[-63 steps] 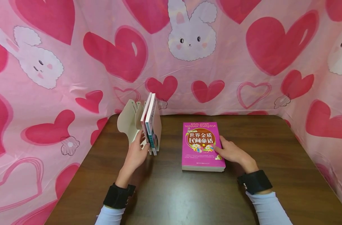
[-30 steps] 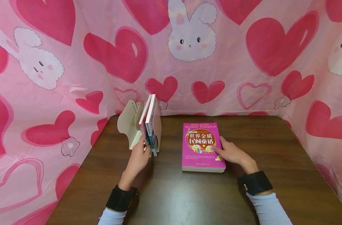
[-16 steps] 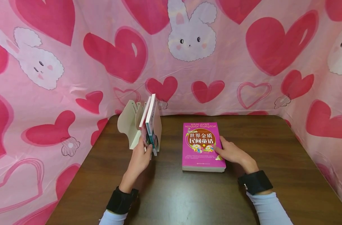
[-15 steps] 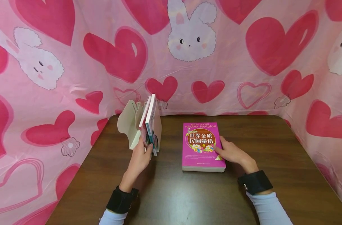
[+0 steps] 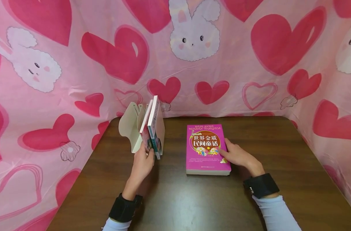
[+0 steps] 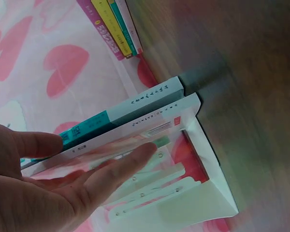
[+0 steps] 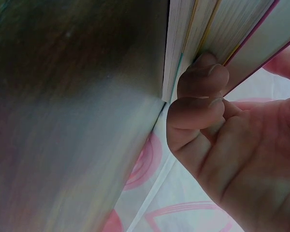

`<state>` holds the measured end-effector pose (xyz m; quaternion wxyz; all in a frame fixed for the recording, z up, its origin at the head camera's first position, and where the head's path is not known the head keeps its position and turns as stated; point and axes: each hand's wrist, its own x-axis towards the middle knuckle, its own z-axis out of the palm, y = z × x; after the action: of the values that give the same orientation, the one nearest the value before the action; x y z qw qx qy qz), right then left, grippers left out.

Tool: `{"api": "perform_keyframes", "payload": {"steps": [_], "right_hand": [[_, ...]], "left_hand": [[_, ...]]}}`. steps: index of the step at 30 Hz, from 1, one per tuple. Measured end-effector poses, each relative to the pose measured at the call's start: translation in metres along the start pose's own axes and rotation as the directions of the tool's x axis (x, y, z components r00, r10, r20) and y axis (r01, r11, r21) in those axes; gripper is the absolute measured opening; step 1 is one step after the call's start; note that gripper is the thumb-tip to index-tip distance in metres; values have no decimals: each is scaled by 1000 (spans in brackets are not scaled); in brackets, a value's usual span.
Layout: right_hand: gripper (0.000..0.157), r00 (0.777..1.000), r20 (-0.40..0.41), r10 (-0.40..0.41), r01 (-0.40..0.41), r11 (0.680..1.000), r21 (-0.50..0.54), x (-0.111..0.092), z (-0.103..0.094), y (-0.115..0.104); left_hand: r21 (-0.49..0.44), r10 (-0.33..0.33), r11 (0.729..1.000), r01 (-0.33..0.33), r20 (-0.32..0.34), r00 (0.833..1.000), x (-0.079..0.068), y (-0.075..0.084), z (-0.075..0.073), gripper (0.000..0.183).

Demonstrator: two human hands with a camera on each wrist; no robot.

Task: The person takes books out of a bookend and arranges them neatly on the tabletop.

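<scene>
My left hand (image 5: 143, 162) pinches a thin pale-pink book (image 5: 145, 117) low on its near end, thumb on the right side and fingers on the left. That book stands on edge, leaning slightly, in a cream book rack (image 5: 129, 124). Against its right side is a white-and-teal book (image 6: 94, 124), also upright. At centre right, a magenta book (image 5: 205, 162) lies face up on top of a flat stack. My right hand (image 5: 239, 155) grips the stack's right side, thumb on the magenta cover, fingers curled against the page edges (image 7: 234, 29).
Brown wooden table (image 5: 181, 199) under everything. Pink heart-and-rabbit cloth (image 5: 233, 41) hangs behind and at both sides, close to the table's edges. Dividers (image 6: 166, 176) of the rack rise left of the two upright books.
My left hand has shifted slightly down and toward me, and the pale-pink book has come a little out and left of the white-and-teal one. The right hand and magenta book stay put.
</scene>
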<state>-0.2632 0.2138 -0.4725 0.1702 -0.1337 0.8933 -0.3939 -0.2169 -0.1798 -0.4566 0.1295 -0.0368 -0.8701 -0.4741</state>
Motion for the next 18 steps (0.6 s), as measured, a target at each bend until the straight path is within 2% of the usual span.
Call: {"api": "perform_keyframes", "payload": {"steps": [4, 12, 18], "right_hand": [[84, 1000, 0, 11, -11, 1000, 17, 0, 2, -1], [88, 1000, -11, -5, 4, 1000, -18, 0, 2, -1], [89, 1000, -5, -10, 9, 1000, -12, -1, 1, 0]], "left_hand": [[18, 7, 1000, -6, -34, 999, 2, -3, 1, 53], [15, 25, 1000, -25, -6, 1000, 6, -5, 4, 53], [-7, 45, 999, -45, -28, 999, 2, -6, 3, 51]]}}
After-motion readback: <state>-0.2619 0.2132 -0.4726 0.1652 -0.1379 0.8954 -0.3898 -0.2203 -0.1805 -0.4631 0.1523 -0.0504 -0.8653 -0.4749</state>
